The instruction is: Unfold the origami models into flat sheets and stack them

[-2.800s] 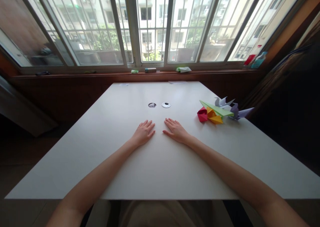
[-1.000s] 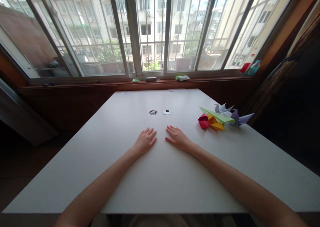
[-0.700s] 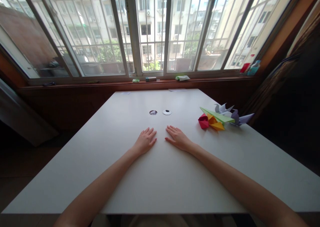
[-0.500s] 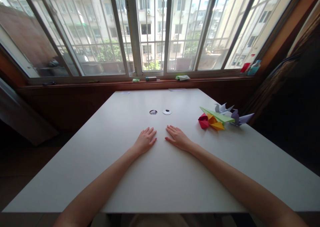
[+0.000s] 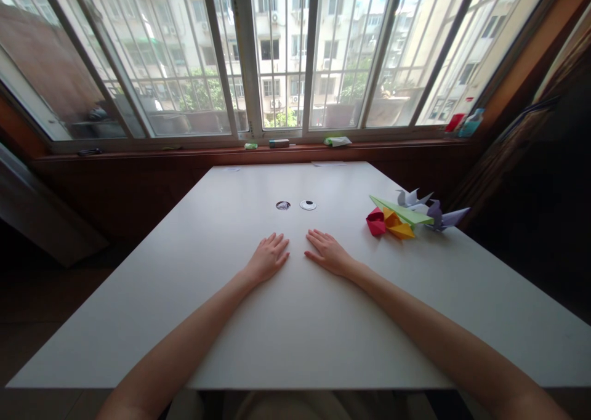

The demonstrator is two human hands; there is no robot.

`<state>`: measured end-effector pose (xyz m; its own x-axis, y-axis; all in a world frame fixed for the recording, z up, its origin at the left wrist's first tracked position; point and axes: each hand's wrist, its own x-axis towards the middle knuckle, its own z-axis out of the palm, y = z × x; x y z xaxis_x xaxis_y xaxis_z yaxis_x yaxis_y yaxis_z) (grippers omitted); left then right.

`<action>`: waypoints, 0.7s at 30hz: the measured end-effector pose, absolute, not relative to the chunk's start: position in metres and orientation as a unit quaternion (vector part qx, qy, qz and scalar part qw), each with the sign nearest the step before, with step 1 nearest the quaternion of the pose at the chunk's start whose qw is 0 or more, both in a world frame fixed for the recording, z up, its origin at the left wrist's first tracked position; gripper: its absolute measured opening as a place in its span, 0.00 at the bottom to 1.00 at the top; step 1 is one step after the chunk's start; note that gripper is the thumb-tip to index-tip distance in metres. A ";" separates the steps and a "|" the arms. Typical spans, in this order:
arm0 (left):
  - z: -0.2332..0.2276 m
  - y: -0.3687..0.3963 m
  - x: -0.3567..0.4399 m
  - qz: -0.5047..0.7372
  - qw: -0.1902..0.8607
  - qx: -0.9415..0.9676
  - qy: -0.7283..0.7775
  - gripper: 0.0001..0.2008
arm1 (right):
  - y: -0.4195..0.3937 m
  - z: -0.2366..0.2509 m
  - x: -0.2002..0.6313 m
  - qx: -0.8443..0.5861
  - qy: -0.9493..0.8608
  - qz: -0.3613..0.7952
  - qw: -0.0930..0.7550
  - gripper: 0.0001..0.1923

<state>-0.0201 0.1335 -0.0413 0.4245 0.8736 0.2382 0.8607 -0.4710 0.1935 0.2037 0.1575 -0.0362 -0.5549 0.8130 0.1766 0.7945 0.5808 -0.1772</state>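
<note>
My left hand (image 5: 266, 258) and my right hand (image 5: 329, 254) lie palm down, side by side, on the white table (image 5: 231, 321), fingers spread a little, holding nothing. To the right of my right hand sits a cluster of folded paper figures: a red piece (image 5: 375, 222), an orange one (image 5: 397, 225), a long green paper plane (image 5: 401, 210) and pale purple cranes (image 5: 436, 213). Neither hand touches the paper figures.
Two small round cable holes (image 5: 295, 205) are set in the table beyond my fingertips. A wooden window sill (image 5: 286, 150) behind the table carries small items, with bottles (image 5: 464, 123) at its right end. A dark curtain hangs at the right.
Both hands have stayed flat in the same spot. Only the view has shifted slightly up and down.
</note>
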 end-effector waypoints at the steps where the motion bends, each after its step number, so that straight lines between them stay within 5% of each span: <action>1: -0.041 0.133 -0.020 0.153 0.021 0.843 0.514 0.21 | 0.157 -0.036 0.204 -0.456 -0.881 0.038 0.120 0.30; 21: -0.040 0.133 -0.019 0.149 0.018 0.844 0.515 0.21 | 0.158 -0.036 0.204 -0.451 -0.882 0.041 0.129 0.30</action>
<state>-0.0186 0.1332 -0.0404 0.4258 0.8744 0.2327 0.8636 -0.4694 0.1839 0.2040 0.1576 -0.0355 -0.5596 0.8065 0.1907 0.7855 0.5895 -0.1884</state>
